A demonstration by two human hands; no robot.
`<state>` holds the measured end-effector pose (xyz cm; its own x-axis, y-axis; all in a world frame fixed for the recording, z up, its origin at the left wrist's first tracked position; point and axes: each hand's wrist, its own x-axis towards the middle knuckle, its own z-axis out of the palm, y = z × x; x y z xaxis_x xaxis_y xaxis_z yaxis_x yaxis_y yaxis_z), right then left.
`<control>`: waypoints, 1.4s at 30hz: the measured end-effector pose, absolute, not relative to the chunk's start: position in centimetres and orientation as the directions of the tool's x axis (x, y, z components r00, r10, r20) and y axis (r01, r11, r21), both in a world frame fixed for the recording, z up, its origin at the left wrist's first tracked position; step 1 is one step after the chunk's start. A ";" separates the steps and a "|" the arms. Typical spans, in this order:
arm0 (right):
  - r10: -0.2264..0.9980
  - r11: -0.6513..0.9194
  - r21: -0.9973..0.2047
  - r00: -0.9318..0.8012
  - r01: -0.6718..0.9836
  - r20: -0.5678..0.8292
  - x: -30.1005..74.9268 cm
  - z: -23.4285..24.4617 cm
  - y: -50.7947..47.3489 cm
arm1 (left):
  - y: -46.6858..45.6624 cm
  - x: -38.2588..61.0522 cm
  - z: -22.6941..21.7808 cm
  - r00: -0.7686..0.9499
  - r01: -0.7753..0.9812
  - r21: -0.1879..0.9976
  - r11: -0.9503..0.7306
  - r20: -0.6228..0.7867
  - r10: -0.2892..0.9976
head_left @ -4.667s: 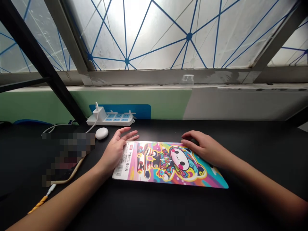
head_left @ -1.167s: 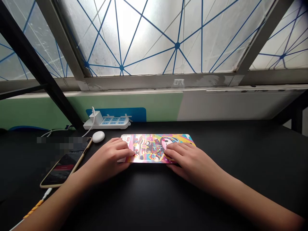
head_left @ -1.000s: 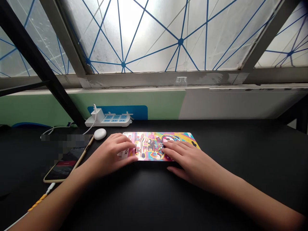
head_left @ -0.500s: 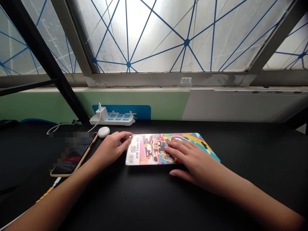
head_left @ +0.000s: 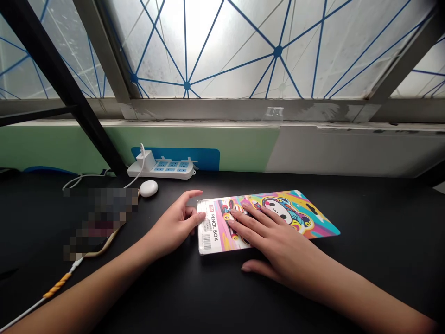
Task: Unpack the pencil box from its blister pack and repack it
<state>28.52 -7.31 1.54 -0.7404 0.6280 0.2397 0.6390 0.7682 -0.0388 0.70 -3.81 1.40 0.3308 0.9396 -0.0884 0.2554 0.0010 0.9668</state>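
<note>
A flat, colourful pencil box [head_left: 295,214] with a cartoon bear and a white "PENCIL BOX" label lies on the black table [head_left: 382,222], turned at a slant. My right hand [head_left: 274,239] rests flat on its near left part, fingers stretched out and spread. My left hand [head_left: 175,222] sits at the box's left short edge, fingers loosely extended and touching that edge. Neither hand grips anything.
A white power strip [head_left: 163,169] with a plugged charger sits by the wall at the back left. A small white oval device [head_left: 149,188] lies in front of it. A phone area, blurred, and a cable [head_left: 55,287] lie at the left. Windows rise behind.
The pencil box has turned, its right end swinging away and to the right. My left hand has shifted off its top to its left edge. My right hand stays flat on it.
</note>
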 end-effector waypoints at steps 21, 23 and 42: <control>0.776 0.626 -0.121 -0.630 0.770 0.006 30.9 3.6 -6.5 | -0.9 -3.5 2.9 0.129 0.510 0.858 -0.057 -0.011 0.992; 0.785 0.615 -0.113 -0.619 0.781 -0.002 31.1 3.6 -6.4 | -0.3 -4.6 3.4 0.108 0.619 0.781 -0.085 0.023 0.994; 0.712 0.685 0.013 -0.672 0.729 0.202 29.4 1.4 -6.4 | -2.8 -1.5 2.1 0.488 0.788 0.206 -0.580 0.365 0.793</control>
<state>29.43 -6.36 1.42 -0.6725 0.7120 0.2020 0.7288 0.6846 0.0130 -1.54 -2.85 2.10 0.4875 0.7931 0.3651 0.7884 -0.5796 0.2063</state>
